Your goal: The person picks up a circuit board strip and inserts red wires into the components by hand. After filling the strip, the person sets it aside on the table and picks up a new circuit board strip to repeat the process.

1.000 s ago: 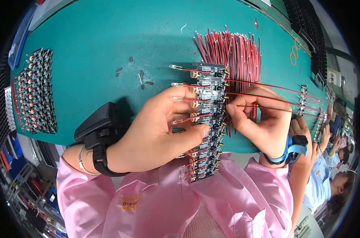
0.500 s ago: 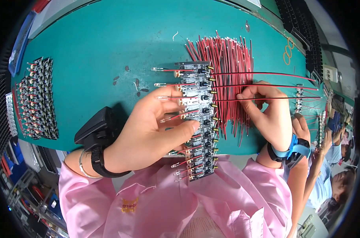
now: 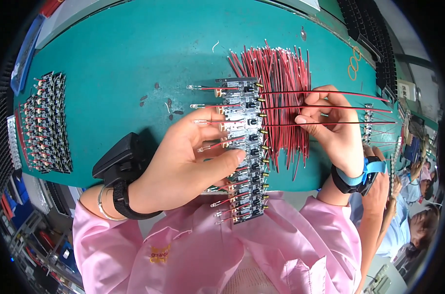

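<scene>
My left hand (image 3: 183,166) grips a long strip of black circuit boards (image 3: 249,147) by its left side, thumb on top and fingers underneath. Small clear LEDs on red leads jut from the strip's left edge, brass-coloured pins from its right. Three red-and-black wires (image 3: 349,94) reach rightward from the upper boards. My right hand (image 3: 332,125) hovers by these wires, its thumb and forefinger apart and the other fingers curled; the lowest wire crosses over the thumb. Beneath lies a thick bundle of red-and-black wires (image 3: 286,73), partly covered by the strip.
More populated board strips (image 3: 46,122) lie at the left of the green mat (image 3: 109,63). Rubber bands (image 3: 353,66) rest at the far right, with another board (image 3: 368,122) nearer. A co-worker's hand and arm (image 3: 376,191) are close to my right wrist; other people sit beyond.
My right hand has shifted slightly right, and its forefinger has lifted away from the thumb. The left hand and the board strip stay nearly still.
</scene>
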Demonstrator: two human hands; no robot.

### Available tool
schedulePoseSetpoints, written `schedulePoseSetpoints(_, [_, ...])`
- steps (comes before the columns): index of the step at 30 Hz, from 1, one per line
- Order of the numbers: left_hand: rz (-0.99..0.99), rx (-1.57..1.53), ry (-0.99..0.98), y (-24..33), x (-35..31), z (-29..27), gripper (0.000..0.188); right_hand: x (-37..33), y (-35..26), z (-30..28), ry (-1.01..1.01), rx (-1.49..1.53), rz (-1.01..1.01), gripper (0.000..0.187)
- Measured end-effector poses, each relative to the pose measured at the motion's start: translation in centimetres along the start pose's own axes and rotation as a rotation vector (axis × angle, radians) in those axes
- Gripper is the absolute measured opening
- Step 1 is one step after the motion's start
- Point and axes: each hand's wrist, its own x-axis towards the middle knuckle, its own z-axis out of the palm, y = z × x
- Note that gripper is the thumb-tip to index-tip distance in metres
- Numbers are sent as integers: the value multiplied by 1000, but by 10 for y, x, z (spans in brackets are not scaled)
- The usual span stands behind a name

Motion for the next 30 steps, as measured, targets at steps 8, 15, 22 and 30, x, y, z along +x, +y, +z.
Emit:
schedulePoseSetpoints(8, [-3,-7,14,-1,0,0,38,-1,0,-5,-48,100,-94,26])
schedulePoseSetpoints(15, [8,-12,17,-3,0,0,39,-1,3,-9,-45,39,-122,26])
schedulePoseSetpoints(22, [0,-3,19,-1,0,1,39,-1,-1,-7,-47,-66,-25,25])
schedulePoseSetpoints(30, [-14,4,8,0,1,0,37,-1,4,-11,-21,-164,26,12])
